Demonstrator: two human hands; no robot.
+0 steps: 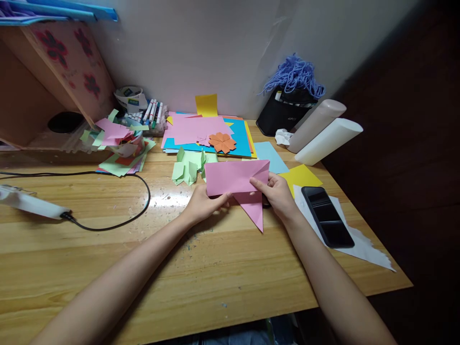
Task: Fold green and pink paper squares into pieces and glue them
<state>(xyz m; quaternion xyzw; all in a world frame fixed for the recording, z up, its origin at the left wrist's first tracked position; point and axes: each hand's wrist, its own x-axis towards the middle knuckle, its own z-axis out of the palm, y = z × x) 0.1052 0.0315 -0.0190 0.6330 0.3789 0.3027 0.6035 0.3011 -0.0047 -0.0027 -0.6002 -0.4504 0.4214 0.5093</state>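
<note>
Two bare hands hold a folded sheet of smooth pink paper (233, 176) over a wood-grained table (161, 292) with a light sheen. The paper forms a long, flat band, with a sharp triangular point hanging below it toward the person. The left hand (201, 206) is partly closed, its thumb along the band's lower edge near the left corner. The right hand (281, 194) is curled, thumb pressed flat on the band's right end, fingers behind it. Just beyond stand crisply creased pale green paper pieces (187, 170); behind them, an orange paper flower (223, 143) with notched petals lies on stacked coloured sheets (199, 128). At right, a glossy black phone (327, 216) rests on ragged-edged white paper (362, 244). Stringy blue yarn (294, 76) spills from a black pouch (278, 116).
</note>
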